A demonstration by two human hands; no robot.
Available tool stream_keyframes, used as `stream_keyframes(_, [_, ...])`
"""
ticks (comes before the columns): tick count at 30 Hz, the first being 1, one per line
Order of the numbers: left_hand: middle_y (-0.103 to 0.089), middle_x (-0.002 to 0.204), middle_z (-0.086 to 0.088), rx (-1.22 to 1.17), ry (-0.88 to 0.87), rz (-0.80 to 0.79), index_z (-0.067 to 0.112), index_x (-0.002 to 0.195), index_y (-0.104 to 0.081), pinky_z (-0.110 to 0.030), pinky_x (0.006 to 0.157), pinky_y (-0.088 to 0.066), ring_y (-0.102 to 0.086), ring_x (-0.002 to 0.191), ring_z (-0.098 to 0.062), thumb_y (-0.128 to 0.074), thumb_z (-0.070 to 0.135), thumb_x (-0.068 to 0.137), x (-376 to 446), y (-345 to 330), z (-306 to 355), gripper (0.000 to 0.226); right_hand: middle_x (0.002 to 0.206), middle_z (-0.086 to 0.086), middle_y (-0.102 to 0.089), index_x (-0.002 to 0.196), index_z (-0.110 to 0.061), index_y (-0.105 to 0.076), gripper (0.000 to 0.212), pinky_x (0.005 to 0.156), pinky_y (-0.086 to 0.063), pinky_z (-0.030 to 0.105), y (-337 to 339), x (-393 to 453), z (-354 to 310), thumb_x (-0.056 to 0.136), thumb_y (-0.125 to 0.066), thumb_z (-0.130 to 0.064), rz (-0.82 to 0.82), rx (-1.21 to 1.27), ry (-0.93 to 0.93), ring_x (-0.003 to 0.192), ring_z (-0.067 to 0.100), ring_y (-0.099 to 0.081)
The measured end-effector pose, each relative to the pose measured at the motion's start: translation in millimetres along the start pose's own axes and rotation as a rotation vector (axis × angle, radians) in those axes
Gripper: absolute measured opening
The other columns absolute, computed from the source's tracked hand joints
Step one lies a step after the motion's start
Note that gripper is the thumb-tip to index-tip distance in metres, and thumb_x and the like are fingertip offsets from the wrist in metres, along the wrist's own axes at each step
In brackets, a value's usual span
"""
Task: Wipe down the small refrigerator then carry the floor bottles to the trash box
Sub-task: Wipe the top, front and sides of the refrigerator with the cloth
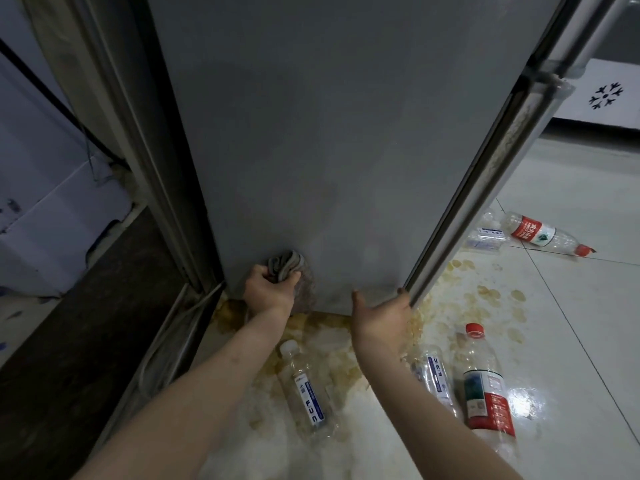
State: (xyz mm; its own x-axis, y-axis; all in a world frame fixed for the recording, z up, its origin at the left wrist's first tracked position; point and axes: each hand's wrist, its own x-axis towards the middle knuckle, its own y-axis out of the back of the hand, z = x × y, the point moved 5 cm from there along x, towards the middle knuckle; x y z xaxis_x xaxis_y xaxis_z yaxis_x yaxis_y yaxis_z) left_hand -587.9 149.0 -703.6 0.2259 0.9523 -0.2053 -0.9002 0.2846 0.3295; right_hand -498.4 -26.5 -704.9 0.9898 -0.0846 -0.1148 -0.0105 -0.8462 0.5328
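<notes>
My left hand (268, 289) grips a bunched grey rag (285, 265) and presses it against the fridge (329, 133) side, low in the middle of the frame. My right hand (381, 315) is open, fingers spread, its fingertips at the fridge's bottom corner by the door edge (485, 188). Bottles crowd the floor (571, 341) below: a white-capped one (306, 389) between my forearms, a blue-labelled one (434, 375) partly behind my right forearm, a red-capped one (486, 386) just right of it. At right centre lie another red-labelled bottle (549, 233) and a clear one (486, 237), partly hidden by the door. Yellowish stains (485, 292) spread over the tiles under the fridge. Upper right, a white box (606, 95) is cut off by the frame edge. The left side is dark and hard to make out.
</notes>
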Motion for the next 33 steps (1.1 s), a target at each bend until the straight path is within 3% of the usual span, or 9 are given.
stream_keyframes(7, [-0.066,0.099,-0.021,0.066,0.012,-0.033,0.007,0.08,-0.052,-0.025,0.07,-0.039,-0.062,0.093,-0.031,-0.081,0.015,0.07,10.2,-4.5,-15.0,0.032,0.138,0.016,-0.042,0.136,-0.008,-0.028,0.082,0.094,-0.042,0.047,-6.6,10.9,-4.9,0.075,-0.075,-0.036,0.009,0.094,-0.041,0.123,0.037,-0.045])
stream_keyframes(16, [-0.066,0.096,-0.021,0.096,0.029,-0.074,0.005,0.079,-0.051,-0.024,0.07,-0.039,-0.051,0.079,-0.016,-0.082,0.011,0.068,23.2,-8.5,-34.1,0.033,0.133,0.016,-0.046,0.132,-0.006,-0.033,0.081,0.093,-0.042,0.045,-3.7,21.7,-3.3,0.072,-0.077,-0.039,0.063,0.09,-0.021,0.121,0.035,-0.048])
stream_keyframes(24, [-0.066,0.097,-0.021,0.103,0.067,-0.094,0.005,0.078,-0.051,-0.025,0.07,-0.041,-0.058,0.08,-0.021,-0.08,0.009,0.071,25.6,-11.3,-50.6,0.03,0.132,0.013,-0.049,0.13,-0.008,-0.036,0.079,0.091,-0.044,0.043,-7.1,22.7,3.6,0.071,-0.077,-0.041,0.099,0.104,0.004,0.119,0.033,-0.05])
stream_keyframes(29, [-0.067,0.095,-0.02,0.154,0.075,-0.078,0.016,0.06,-0.039,-0.025,0.067,-0.039,-0.058,0.079,-0.021,-0.081,0.011,0.07,28.0,-12.6,-57.2,0.043,0.131,0.011,-0.049,0.129,-0.01,-0.037,0.077,0.087,-0.045,0.045,-10.1,23.8,7.3,0.071,-0.076,-0.043,0.112,0.086,0.021,0.117,0.033,-0.05])
stream_keyframes(33, [-0.067,0.1,-0.021,0.2,0.103,-0.095,0.008,0.075,-0.048,-0.025,0.069,-0.038,-0.063,0.092,-0.028,-0.08,0.013,0.071,27.9,-13.7,-60.5,0.032,0.13,0.01,-0.05,0.129,-0.011,-0.037,0.078,0.086,-0.046,0.044,-10.7,25.3,8.8,0.07,-0.077,-0.044,0.121,0.069,0.007,0.116,0.033,-0.051])
